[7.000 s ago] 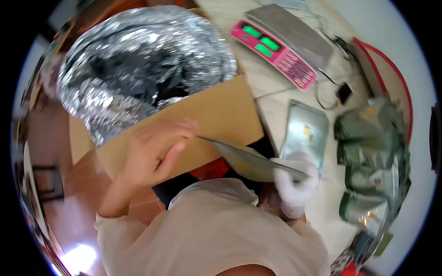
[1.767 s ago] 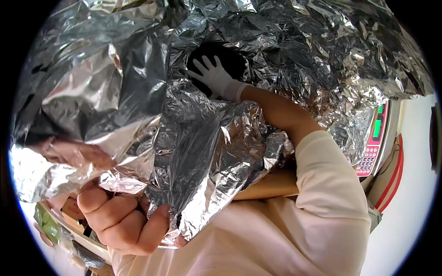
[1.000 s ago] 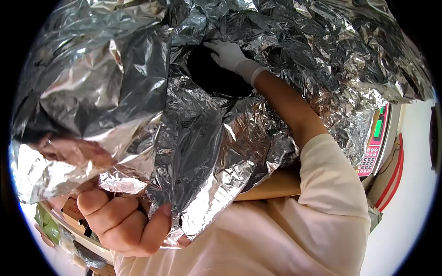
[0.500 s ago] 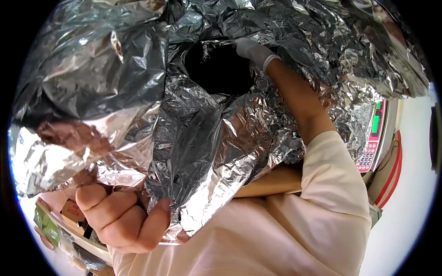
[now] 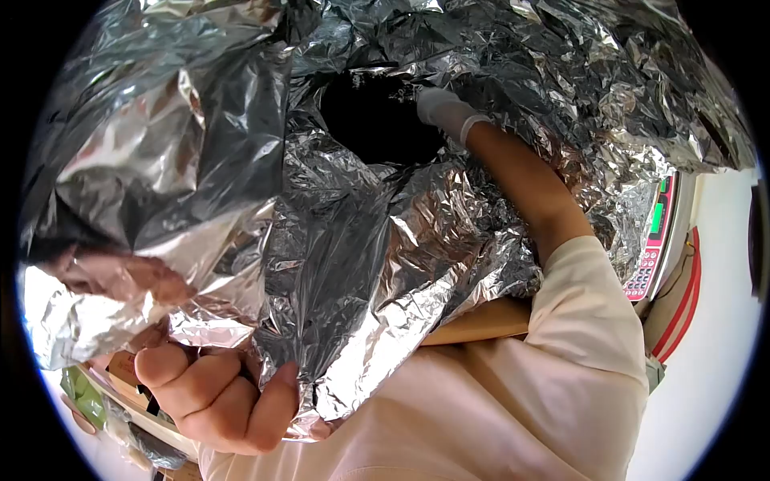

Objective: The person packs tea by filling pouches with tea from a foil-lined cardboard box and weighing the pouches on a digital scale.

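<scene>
A large crinkled silver foil bag fills most of the view, its walls spread wide. At lower left my left hand is closed, fingers curled over the near foil edge with the thumb pressed against it. Deeper in the foil lies a round, deep-black area with small bright flecks along its far rim. My right hand, in a whitish translucent glove, reaches to the right rim of this black area. Its fingertips are hidden there, and I cannot tell what they hold.
A red and silver digital scale with green displays stands at the right, partly behind the foil. Red tubing or cord curves beside it. At lower left are a cardboard box and a green packet.
My right hand has shifted slightly down and right along the black area's rim. A thin bright strip near its fingertips no longer shows. My left hand keeps its grip and sits slightly lower.
</scene>
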